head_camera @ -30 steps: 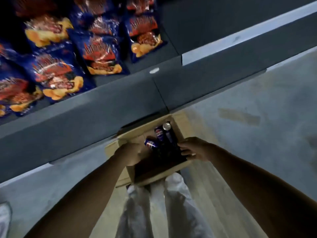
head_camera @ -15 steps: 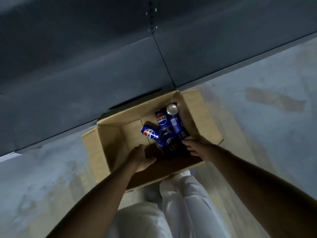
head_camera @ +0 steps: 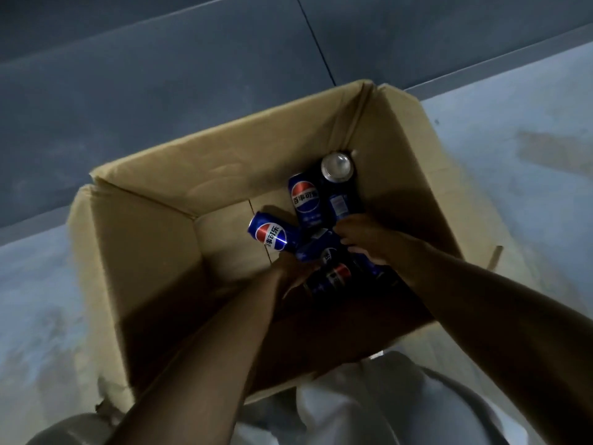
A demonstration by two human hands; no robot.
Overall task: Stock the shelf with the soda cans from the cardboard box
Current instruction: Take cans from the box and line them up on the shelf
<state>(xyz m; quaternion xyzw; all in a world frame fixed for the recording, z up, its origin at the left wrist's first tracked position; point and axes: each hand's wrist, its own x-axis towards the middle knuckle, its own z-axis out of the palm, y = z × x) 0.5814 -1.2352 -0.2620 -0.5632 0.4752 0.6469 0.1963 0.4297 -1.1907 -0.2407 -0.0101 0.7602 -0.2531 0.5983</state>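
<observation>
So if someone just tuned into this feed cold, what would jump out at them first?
Most likely the blue soda cans heaped on their sides at the far right of the open cardboard box, one showing its silver end. Next, both arms plunging in: the left hand and right hand meet over the can pile, though whether either has a firm grip is unclear. The box fills the view, on a grey floor.

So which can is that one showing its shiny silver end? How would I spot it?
Look inside the open cardboard box on the floor, then to its far right corner. A can there points its bare silver end up at the camera, beyond the right hand. The other blue cans nearby show only their printed sides.
</observation>
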